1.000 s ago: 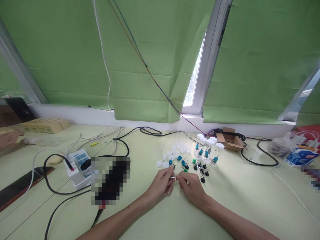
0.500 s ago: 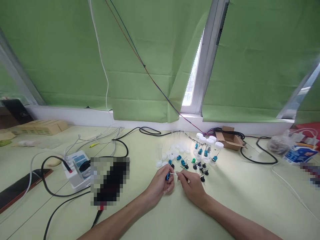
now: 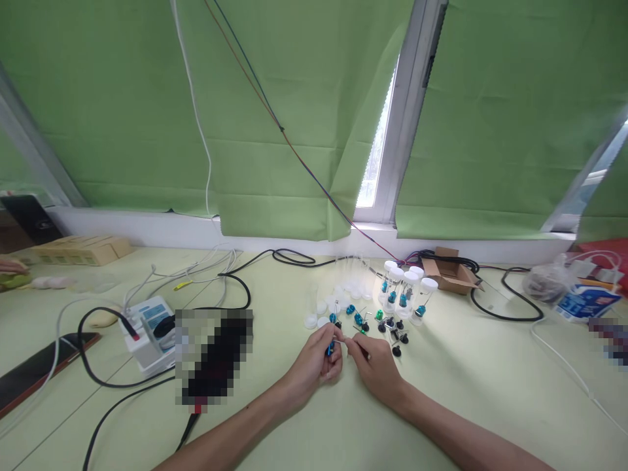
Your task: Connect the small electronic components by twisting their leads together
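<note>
My left hand (image 3: 316,360) is closed around a small blue metal part (image 3: 330,348), mostly covered by the fingers. From it a thin silver metal rod (image 3: 338,341) runs across to my right hand (image 3: 375,363), whose thumb and forefinger pinch its other end. Just beyond the hands lie several loose blue parts (image 3: 350,309), a green one (image 3: 379,315) and several black round-based pieces (image 3: 396,351) with metal stems. Clear tubes with white caps (image 3: 411,278) stand behind them, holding blue parts on rods.
Clear tubes (image 3: 363,278) and white caps (image 3: 310,321) sit behind my left hand. An open cardboard box (image 3: 449,275) stands at the back right. To the left are a white power strip (image 3: 150,333) and black cables (image 3: 240,281). Another person's hand (image 3: 12,265) shows at the far left edge.
My hands stay together in almost the same pose, with the right fingers shifted slightly at the rod. Another person's hand has come into view at the far left.
</note>
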Motion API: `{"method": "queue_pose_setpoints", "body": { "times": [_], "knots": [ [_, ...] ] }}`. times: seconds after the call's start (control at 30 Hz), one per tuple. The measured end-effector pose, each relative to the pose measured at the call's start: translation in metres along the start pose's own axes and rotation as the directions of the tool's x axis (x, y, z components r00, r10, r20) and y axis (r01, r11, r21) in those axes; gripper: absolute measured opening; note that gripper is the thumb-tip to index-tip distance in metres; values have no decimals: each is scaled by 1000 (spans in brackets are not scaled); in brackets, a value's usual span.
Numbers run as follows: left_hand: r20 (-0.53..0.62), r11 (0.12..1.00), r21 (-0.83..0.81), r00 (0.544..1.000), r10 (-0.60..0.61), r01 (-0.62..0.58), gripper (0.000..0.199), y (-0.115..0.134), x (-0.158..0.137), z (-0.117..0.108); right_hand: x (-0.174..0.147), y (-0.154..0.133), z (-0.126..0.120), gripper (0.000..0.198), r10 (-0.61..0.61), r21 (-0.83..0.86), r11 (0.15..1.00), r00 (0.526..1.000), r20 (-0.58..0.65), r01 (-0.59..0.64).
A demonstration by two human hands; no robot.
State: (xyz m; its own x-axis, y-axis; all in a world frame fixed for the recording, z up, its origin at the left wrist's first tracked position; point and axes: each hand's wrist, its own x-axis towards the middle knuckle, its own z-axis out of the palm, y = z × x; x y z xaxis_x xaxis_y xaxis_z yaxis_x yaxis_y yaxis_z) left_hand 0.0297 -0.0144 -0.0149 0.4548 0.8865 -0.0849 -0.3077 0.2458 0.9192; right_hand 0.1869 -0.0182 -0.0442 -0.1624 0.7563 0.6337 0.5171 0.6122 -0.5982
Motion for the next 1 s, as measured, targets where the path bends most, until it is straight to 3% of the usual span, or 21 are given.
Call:
{"method": "queue_pose_setpoints", "body": {
  "times": [0.37,0.73,1.0],
  "knots": [
    [-13,998,66,1000,7,-6,36,2,-2,3,1,-4,-2,41,-24,-15,1000,1000,0,24],
    [-25,955,267,990,139,-128,40,-8,0,-1,-1,-2,-1,38,-130,-50,990,990,46,132],
    [-100,954,280,985,144,-111,40,-8,-2,2,-3,-3,-1,39,-175,-121,976,983,62,181]
  ]
}}
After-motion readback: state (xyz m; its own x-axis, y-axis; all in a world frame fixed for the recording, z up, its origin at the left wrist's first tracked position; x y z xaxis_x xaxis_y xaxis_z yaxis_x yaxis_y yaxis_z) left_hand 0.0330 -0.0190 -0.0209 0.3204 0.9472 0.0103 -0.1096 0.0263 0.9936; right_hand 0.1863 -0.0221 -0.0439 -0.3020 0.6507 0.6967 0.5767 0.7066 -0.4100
